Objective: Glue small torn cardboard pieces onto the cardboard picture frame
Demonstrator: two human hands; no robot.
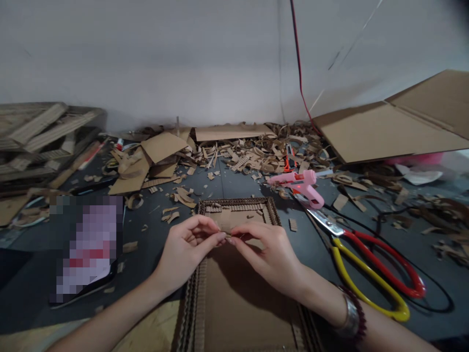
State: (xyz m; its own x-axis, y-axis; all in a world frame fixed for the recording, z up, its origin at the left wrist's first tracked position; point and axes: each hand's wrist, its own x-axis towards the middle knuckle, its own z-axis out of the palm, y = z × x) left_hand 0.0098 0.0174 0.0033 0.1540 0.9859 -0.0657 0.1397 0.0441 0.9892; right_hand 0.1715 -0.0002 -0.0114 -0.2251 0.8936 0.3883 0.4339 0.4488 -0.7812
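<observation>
My left hand and my right hand meet fingertip to fingertip over a cardboard panel. Each hand is closed in a pinch on a thin, small cardboard strip, mostly hidden by the fingers. Strips of corrugated cardboard form a raised border round the panel. Small cardboard bits lie near its far end, inside the border. To the right of the far end rests a pink glue gun, with a small red light showing on it.
Large scissors with one red and one yellow handle lie at right, beside a black cord. A phone with a blurred screen stands at left. Cardboard scraps pile along the wall. A big cardboard sheet juts in at back right.
</observation>
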